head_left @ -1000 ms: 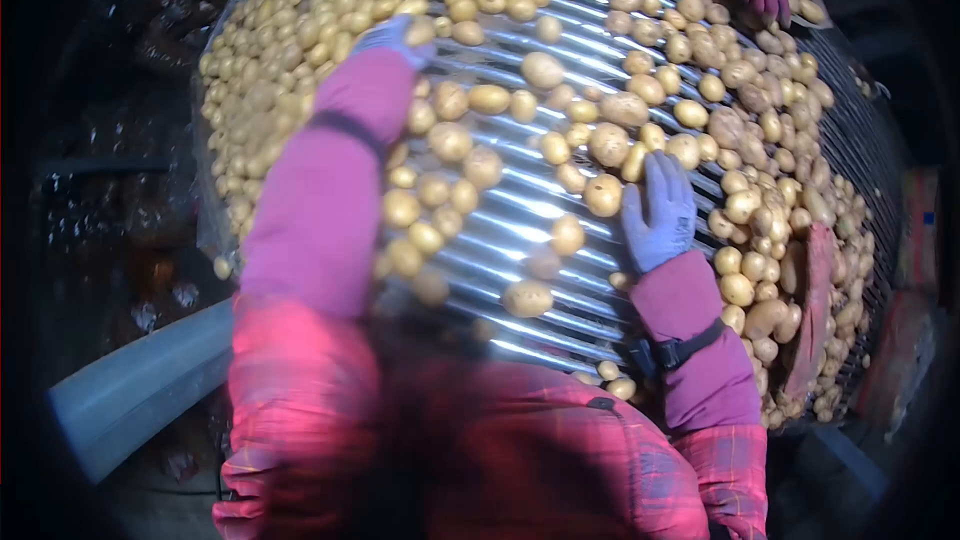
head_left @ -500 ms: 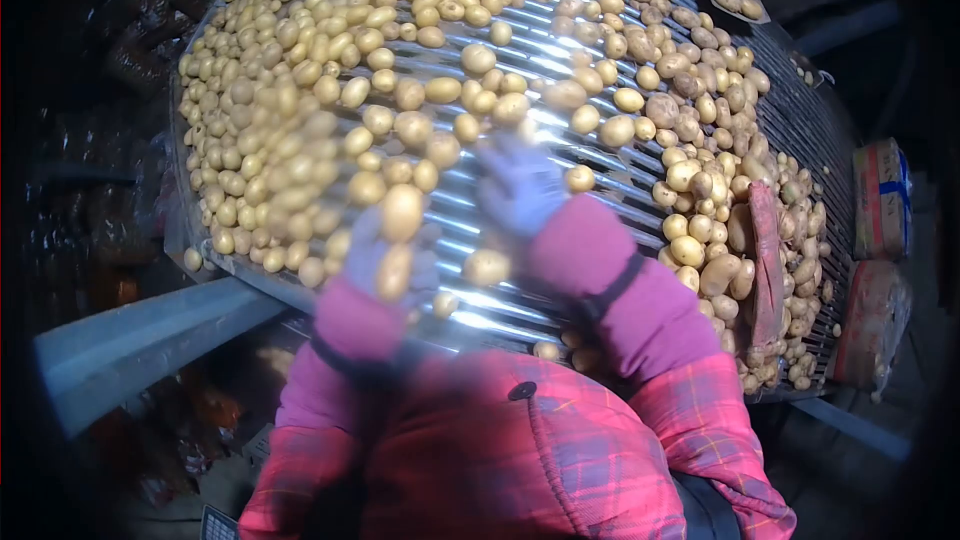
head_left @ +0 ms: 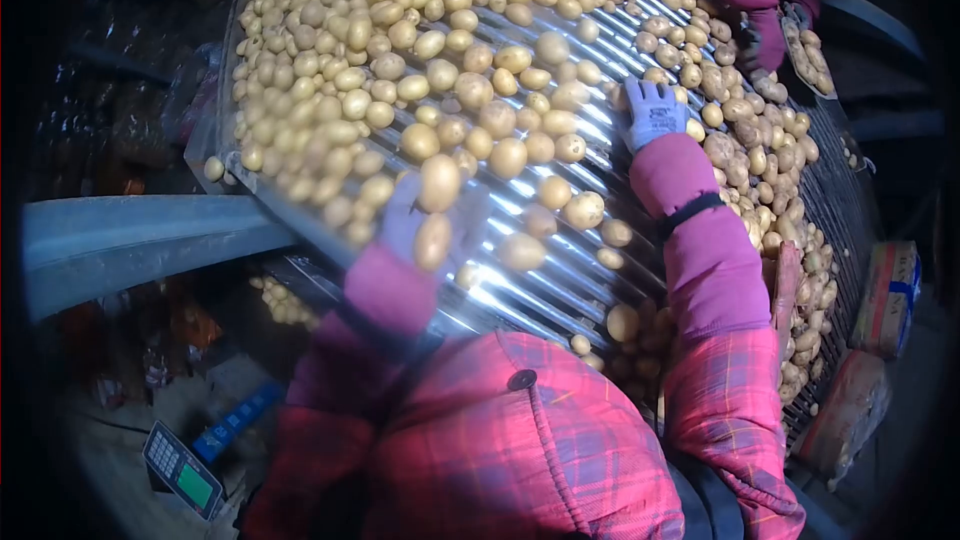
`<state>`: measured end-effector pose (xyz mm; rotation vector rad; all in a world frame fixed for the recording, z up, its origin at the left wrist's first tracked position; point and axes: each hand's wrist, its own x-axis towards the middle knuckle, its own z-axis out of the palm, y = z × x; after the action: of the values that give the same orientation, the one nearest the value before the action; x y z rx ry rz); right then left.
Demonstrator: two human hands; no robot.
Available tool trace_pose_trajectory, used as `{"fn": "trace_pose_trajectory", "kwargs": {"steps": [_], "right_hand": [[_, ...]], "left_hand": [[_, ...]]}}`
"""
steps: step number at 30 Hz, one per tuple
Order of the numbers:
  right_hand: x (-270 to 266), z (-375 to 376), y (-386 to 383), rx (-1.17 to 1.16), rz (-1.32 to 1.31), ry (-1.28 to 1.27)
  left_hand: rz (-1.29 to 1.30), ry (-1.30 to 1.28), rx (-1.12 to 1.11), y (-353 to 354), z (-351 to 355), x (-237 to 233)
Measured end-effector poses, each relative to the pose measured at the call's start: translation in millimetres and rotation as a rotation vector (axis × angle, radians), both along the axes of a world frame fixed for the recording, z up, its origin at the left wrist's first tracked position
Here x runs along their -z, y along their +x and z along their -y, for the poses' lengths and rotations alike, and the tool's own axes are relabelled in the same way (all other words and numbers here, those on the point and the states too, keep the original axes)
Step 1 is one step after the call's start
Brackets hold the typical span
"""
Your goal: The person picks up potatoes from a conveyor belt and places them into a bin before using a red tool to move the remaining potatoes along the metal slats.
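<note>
Many pale yellow potatoes [head_left: 330, 40] lie over a sorting table of shiny metal bars [head_left: 560, 290]. My left hand [head_left: 402, 218], in a light grey-purple glove, is at the near left part of the bars, blurred. It holds two potatoes [head_left: 439, 183], one above the other, which partly cover its fingers. Farther out to the right, my right hand [head_left: 655, 114] wears a matching glove with a printed mark on its back. Its fingers are stretched out and apart, touching the bars beside browner potatoes [head_left: 745, 130], with nothing in its grasp.
At the upper right, another person's gloved hand [head_left: 765, 40] is beside a scoop-like holder of potatoes [head_left: 808, 58]. A reddish strip [head_left: 786, 285] stands among the right-hand potatoes. Packed bags [head_left: 888, 295] sit beyond the right edge. A blue-grey beam [head_left: 150, 240] and a scale display [head_left: 183, 470] are at left.
My right hand has reached outward and right, toward the browner potatoes. My left hand keeps the same two potatoes. The view has shifted, bringing the scale display into sight.
</note>
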<state>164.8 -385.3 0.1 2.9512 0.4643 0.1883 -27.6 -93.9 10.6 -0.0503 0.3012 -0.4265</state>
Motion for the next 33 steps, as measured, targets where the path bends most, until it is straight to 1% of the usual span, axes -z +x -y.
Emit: {"fn": "trace_pose_trajectory", "kwargs": {"steps": [2,3,4,5,6,7,8,9,10,12,13,14,16,17,18,20,21,22,23,24,25,26,27,28,29,30,32,33], "right_hand": [[-3.9,-7.1,11.8,-0.027,-0.086,-0.159],[0.0,-3.1,13.3,-0.117,0.024,-0.147],[-0.1,-0.9,15.9,-0.12,0.028,-0.146],[-7.0,-1.8,14.9,-0.097,0.012,-0.083],[-14.0,-5.3,12.2,-0.075,-0.01,-0.019],[-20.3,-11.8,10.7,-0.001,-0.114,0.127],[-32.9,-23.6,-2.0,0.062,-0.144,0.338],[-42.7,-39.5,-19.0,0.042,-0.345,0.721],[-51.2,-54.1,-35.9,0.028,-0.545,1.1],[-65.0,-72.3,-57.3,-0.339,-0.62,0.874],[-88.0,-77.9,-53.1,-0.419,-0.618,0.672],[-54.3,-71.0,-38.4,-0.442,-0.741,0.982],[-36.8,-64.4,-5.5,-0.203,-0.28,0.652],[-45.1,-67.3,-4.2,-0.112,-0.483,0.46],[-38.9,-74.3,-13.1,-0.189,-0.369,0.346],[-21.4,-80.5,-0.2,-0.006,-0.395,0.345],[-17.3,-77.5,4.8,0.041,-0.46,0.503],[-12.3,-73.1,4.3,0.046,-0.457,0.507],[-9.9,-71.2,6.2,0.087,-0.535,0.64],[-20.4,-79.1,6.7,0.119,-0.613,0.771],[-30.2,-82.5,-2.6,0.037,-0.55,0.808],[-49.5,-98.0,-19.9,0.07,-0.724,1.076],[-48.6,-108.2,-32.6,-0.048,-0.693,1.047],[-65.6,-120.5,-55.1,-0.083,-0.915,1.167],[-74.7,-128.9,-60.1,-0.395,-0.857,0.998],[-57.8,-125.2,-64.0,-0.835,-0.391,0.682],[-57.8,-134.4,-46.6,-0.568,-0.838,1.059],[-55.2,-129.7,-21.9,-0.467,-0.714,0.985]], "left_hand": [[-0.111,0.217,0.001,0.2,0.4,-9.0],[-0.11,0.222,-0.001,1.8,-2.5,-8.7],[0.009,0.139,0.004,4.5,-7.1,-7.2],[0.124,0.055,0.006,5.1,-9.3,-5.9],[0.118,0.057,-0.003,5.4,-6.5,-21.1],[0.201,0.493,0.028,6.2,-4.8,-40.0],[0.279,0.93,0.062,7.7,-3.9,-51.4],[0.135,0.289,-0.033,10.7,-7.9,-32.9],[0.13,0.285,-0.03,15.0,-6.5,-24.4],[0.146,0.116,-0.066,22.8,-0.6,-13.9],[0.126,0.195,-0.107,24.6,8.3,-24.4],[0.114,0.194,-0.107,21.5,6.3,-12.7],[0.277,0.68,-0.145,20.6,-1.5,17.2],[0.296,0.102,-0.043,26.3,-7.3,-2.1],[0.298,0.099,-0.05,24.4,-8.8,-1.2],[0.078,-0.01,-0.054,23.3,-8.0,1.9],[0.048,0.084,-0.058,23.2,-7.4,3.4],[0.05,0.086,-0.052,22.3,-6.7,3.8],[0.06,0.081,-0.03,23.4,-6.6,3.7],[0.07,0.075,-0.017,25.3,-7.8,6.4],[0.045,0.4,0.01,22.8,-13.5,33.3],[0.037,0.395,0.002,21.0,-12.5,33.4],[0.0,0.237,-0.038,19.9,-10.4,29.6],[-0.029,0.081,-0.081,22.0,-9.0,22.2],[-0.073,0.398,-0.104,27.0,-4.9,5.4],[-0.073,0.403,-0.112,29.3,-9.5,3.0],[0.099,0.077,-0.039,31.5,-19.0,1.2],[-0.033,0.303,-0.016,39.3,-16.8,-19.0]]}}
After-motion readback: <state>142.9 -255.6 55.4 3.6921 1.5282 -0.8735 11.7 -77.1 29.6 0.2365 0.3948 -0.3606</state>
